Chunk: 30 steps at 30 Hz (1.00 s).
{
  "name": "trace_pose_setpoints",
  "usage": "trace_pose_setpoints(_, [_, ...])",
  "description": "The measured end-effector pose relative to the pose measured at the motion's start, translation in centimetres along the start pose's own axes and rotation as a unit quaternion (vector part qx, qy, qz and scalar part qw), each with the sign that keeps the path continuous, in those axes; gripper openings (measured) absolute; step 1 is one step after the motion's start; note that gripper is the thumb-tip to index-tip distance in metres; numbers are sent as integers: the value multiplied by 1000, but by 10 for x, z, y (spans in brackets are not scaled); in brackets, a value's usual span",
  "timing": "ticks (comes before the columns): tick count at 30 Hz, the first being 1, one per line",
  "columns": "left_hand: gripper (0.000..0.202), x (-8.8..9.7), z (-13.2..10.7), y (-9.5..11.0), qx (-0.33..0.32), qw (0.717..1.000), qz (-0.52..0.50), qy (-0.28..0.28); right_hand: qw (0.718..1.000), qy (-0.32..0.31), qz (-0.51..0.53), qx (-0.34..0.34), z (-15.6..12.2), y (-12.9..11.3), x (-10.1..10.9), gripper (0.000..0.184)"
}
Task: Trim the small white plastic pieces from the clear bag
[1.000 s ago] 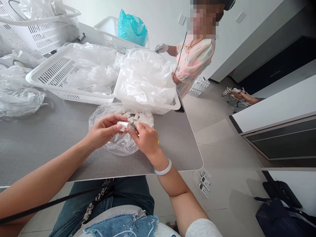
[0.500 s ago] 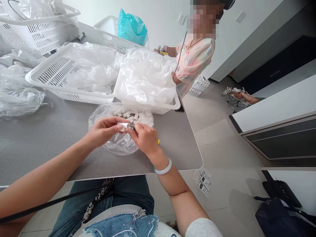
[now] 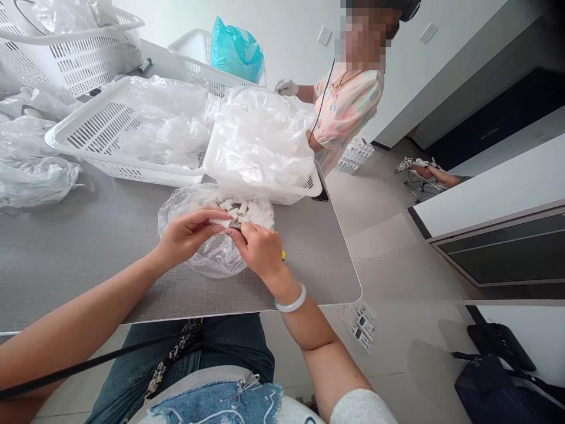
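My left hand (image 3: 188,234) pinches a small white cylindrical piece (image 3: 220,222) between thumb and fingers. My right hand (image 3: 258,247) is closed on a small metal-tipped tool (image 3: 236,224) with a yellow end, its tip pressed against that piece. Both hands hover over a clear plastic bag (image 3: 212,253) lying on the grey table (image 3: 88,247), with several similar small white pieces (image 3: 245,209) inside it. A pale bangle (image 3: 291,301) circles my right wrist.
White slotted baskets (image 3: 88,126) full of crumpled clear plastic stand behind the bag; another holds a teal bag (image 3: 235,50). Loose plastic (image 3: 30,176) lies at the left. A person in a patterned top (image 3: 346,109) with a gloved hand stands at the table's far corner.
My hands have stayed over the bag, turning the white piece slightly against the tool. The other person's gloved hand has shifted at the far basket.
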<state>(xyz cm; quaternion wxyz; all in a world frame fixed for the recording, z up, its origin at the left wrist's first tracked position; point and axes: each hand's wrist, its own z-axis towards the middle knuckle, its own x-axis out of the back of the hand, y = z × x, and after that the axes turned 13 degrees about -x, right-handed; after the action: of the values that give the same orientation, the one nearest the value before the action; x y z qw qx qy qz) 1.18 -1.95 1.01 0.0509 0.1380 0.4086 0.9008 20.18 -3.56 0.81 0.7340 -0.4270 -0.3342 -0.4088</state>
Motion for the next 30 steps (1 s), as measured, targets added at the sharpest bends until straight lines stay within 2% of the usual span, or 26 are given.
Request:
trace_pose_setpoints(5, [18,-1,1,-1,-55,998,19,-1,1000,-3,1,5,-1,-3,2,70])
trace_pose_setpoints(10, [14,-2,1,-3,-92,995,14,-17,999,-27,-6,-24,-1,-7,4,66])
trace_pose_setpoints(14, [16,-2,0,-3,-145,985,92,-18,995,-79,25,-63,-1,-8,7,61])
trace_pose_setpoints(18, [22,-3,-1,-4,-227,954,195,-24,980,-145,100,-95,-1,-7,12,55])
trace_pose_setpoints(21, [24,-2,-2,-4,-267,934,234,-29,958,-198,165,-125,0,-6,16,53])
trace_pose_setpoints(24, [24,0,-4,-6,-273,931,238,-39,932,-234,226,-159,2,-6,19,53])
trace_pose_setpoints(27, [21,2,-5,-7,-237,941,235,-51,898,-262,301,-185,4,-5,19,56])
trace_pose_setpoints(30, [19,1,-5,-5,-170,961,209,-61,846,-307,388,-198,5,-5,19,59])
